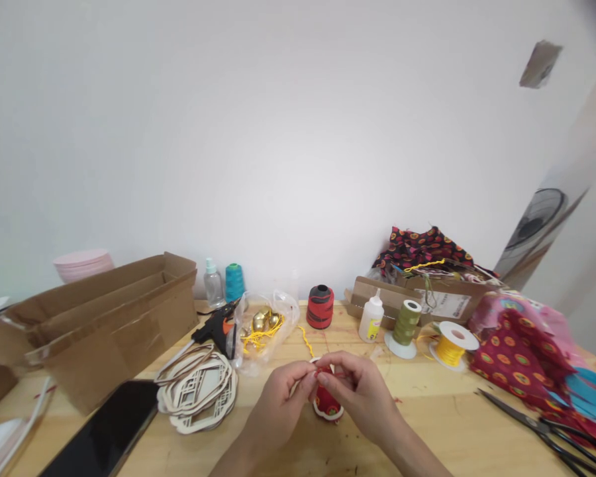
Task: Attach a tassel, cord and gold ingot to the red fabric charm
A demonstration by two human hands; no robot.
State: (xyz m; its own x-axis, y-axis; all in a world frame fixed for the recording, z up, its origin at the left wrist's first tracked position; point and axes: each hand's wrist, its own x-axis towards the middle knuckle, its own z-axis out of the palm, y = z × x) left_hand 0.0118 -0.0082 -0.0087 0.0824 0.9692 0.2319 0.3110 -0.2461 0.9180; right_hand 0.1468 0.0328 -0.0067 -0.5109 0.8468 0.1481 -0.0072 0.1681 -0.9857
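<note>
Both my hands meet over the middle of the wooden table [447,424]. My left hand [278,404] and my right hand [362,391] are closed, fingertips pinched together on a small red fabric ornament [326,402] with a white rim and a red cord at its top. The ornament sits between the two hands, just above the tabletop. A loose piece of yellow cord [305,341] lies just beyond the hands.
An open cardboard box [104,324] stands at left, a dark phone [104,434] and stacked wooden cut-outs [198,391] beside it. Behind lie a glue gun [218,324], a bag of gold bells [263,324], thread spools [320,306], a glue bottle [371,318]. Patterned fabric [521,361] and scissors [541,424] lie right.
</note>
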